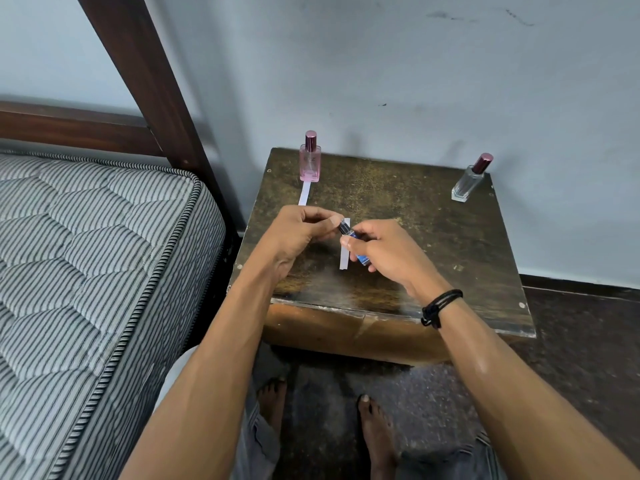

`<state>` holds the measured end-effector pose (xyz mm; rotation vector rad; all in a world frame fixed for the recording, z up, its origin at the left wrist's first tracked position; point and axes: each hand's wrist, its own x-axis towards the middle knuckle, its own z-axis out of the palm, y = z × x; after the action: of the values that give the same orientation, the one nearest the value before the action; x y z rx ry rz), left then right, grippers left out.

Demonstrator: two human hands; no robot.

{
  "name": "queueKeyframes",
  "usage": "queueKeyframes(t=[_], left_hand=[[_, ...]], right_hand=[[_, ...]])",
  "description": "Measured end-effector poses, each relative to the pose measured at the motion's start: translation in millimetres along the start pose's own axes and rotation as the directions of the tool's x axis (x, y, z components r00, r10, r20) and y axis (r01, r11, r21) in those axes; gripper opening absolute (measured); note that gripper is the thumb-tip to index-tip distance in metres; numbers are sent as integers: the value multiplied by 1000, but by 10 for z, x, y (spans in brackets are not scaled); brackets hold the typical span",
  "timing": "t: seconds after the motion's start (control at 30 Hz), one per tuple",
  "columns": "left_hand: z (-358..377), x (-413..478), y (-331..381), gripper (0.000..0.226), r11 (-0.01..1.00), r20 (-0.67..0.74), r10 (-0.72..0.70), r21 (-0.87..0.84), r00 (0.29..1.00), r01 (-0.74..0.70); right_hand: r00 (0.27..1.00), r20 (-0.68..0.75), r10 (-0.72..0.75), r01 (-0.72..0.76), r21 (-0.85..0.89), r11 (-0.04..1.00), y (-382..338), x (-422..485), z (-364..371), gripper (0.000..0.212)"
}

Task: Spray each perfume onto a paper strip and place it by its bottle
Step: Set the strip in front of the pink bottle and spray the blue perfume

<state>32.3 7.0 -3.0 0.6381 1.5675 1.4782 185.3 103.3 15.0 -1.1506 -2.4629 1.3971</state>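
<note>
My right hand (384, 249) grips a small blue perfume bottle (356, 245), tilted with its black top pointing up and left. My left hand (304, 233) pinches that black top (344, 226) between thumb and fingers. Under both hands a white paper strip (345, 259) lies flat on the dark wooden table (398, 202). A pink bottle (310, 161) with a magenta cap stands at the far left corner, and another white strip (304, 194) lies just in front of it. At the far right corner stands a clear bottle (469, 181) with a magenta cap, no strip by it.
A striped mattress (86, 271) on a dark wooden bed frame (149, 74) stands close to the table's left side. A pale wall runs behind the table. My bare feet (374, 431) stand on the dark floor below the table's front edge.
</note>
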Motion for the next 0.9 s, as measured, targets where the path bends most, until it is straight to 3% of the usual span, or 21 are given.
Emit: queueKeyframes(t=[0.37, 0.8, 0.9], left_hand=[[5, 3, 11, 8, 998, -115, 26, 58, 993, -20], [52, 6, 11, 15, 998, -141, 5, 65, 990, 4], [-203, 27, 82, 22, 999, -338, -13, -53, 941, -5]], right_hand=[[999, -8, -36, 35, -84, 996, -130, -12, 6, 28], [998, -51, -40, 32, -148, 989, -128, 19, 46, 23], [998, -65, -25, 3, -322, 947, -44, -19, 23, 22]])
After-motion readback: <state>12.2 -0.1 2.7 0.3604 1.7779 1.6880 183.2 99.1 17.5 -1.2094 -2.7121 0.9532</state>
